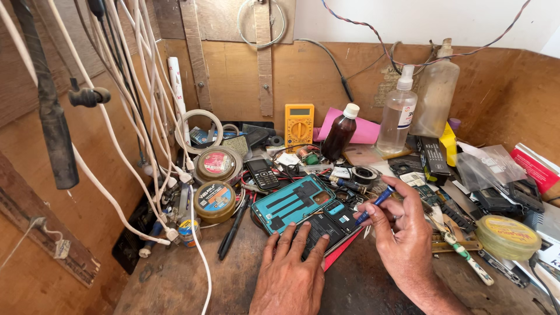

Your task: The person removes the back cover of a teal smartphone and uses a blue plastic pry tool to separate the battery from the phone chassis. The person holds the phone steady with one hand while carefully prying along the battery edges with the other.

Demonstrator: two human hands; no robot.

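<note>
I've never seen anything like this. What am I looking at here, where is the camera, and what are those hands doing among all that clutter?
No machine here: these are a person's two bare hands, seen from a camera worn on the head, looking down at a wooden workbench. The left hand rests flat, fingers pressing on an opened phone with its dark insides showing. A teal back cover lies just beyond it. The right hand pinches a small blue screwdriver, tip pointing down at the phone. Around them lie round tins, a yellow meter, a brown bottle, a clear spray bottle, a small keypad phone and white cables hanging on the left.
</note>
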